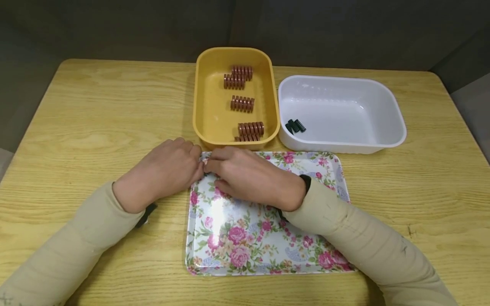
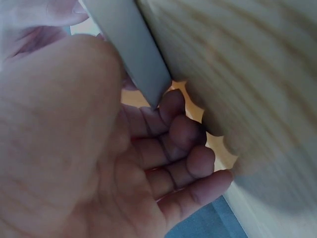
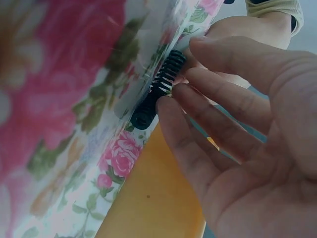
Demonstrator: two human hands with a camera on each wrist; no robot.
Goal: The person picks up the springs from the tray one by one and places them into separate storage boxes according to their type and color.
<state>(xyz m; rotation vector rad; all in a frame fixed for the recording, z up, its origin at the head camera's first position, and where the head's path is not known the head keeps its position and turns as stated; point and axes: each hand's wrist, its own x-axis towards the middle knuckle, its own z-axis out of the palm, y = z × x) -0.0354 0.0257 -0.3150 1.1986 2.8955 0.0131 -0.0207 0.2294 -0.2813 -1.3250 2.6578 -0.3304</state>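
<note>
A dark green coil spring (image 3: 169,72) lies on the floral tray (image 1: 268,255) close to its rim, with another dark piece (image 3: 143,116) at its lower end. My right hand (image 1: 249,174) reaches across the tray's far left corner, its fairly straight fingertips right at the spring in the right wrist view. At that same corner my left hand (image 1: 164,170) grips the tray's edge. The left wrist view shows its curled fingers (image 2: 188,161) against the pale tray rim (image 2: 131,49). In the head view the hands hide the spring.
Behind the tray stands a yellow bin (image 1: 210,114) holding several reddish-brown coil springs (image 1: 242,103). To its right is a white bin (image 1: 340,146) with a few small dark green springs (image 1: 295,126) in its left corner. All stand on a wooden table (image 1: 115,102).
</note>
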